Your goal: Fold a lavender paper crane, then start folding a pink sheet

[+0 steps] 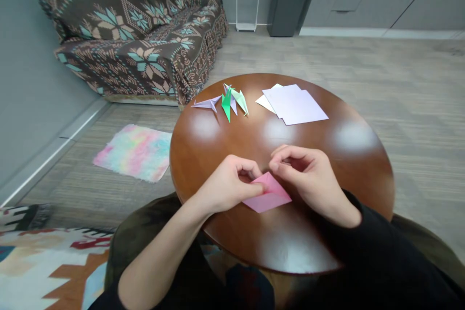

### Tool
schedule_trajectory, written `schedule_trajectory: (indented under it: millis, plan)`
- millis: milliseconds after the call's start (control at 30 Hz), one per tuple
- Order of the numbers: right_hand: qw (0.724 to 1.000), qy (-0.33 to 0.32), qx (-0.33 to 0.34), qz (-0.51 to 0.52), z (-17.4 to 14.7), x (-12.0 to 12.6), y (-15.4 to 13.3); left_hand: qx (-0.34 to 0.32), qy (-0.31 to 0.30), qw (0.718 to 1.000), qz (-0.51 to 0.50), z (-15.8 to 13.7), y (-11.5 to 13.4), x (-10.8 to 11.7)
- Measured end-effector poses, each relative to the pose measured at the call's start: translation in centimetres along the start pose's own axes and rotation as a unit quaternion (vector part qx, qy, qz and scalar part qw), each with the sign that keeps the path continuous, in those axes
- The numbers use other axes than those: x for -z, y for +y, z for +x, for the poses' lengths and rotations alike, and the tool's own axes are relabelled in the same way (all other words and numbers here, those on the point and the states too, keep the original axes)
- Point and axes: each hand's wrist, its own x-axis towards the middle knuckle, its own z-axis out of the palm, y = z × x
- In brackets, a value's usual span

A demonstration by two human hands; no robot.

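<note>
A small pink origami paper (pixel 271 198), folded into a diamond shape, is held just above the near part of the round table. My left hand (pixel 232 181) grips its left side, the thumb lying on top and the other fingers partly hidden behind. Beside the paper's upper corner is my right hand (pixel 308 174), its thumb and forefinger brought together in a pinch. No paper shows between those fingertips, and they appear slightly apart from the pink sheet.
Folded paper cranes in green (pixel 226 104) and purple (pixel 209 104), with a pale green one (pixel 240 100), sit at the table's (pixel 203 155) back left. Flat paper sheets (pixel 296 104) lie at the back right. A covered sofa (pixel 145 43) and fluffy rug (pixel 136 152) are beyond.
</note>
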Motion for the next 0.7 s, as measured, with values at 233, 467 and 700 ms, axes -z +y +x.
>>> schedule_trajectory:
  millis: [233, 467, 700]
  plan:
    - [0.997, -0.069, -0.025, -0.014, 0.25, 0.22, -0.22, -0.018, 0.018, 1.0, -0.016, 0.23, -0.09, 0.11]
    - [0.995, -0.08, -0.005, -0.059, -0.1, -0.22, -0.12, -0.019, 0.02, 1.0, -0.008, 0.07, -0.09, 0.24]
    - [0.999, 0.024, 0.02, -0.038, 0.24, 0.21, -0.1, -0.011, -0.009, 1.0, -0.02, 0.26, -0.42, 0.08]
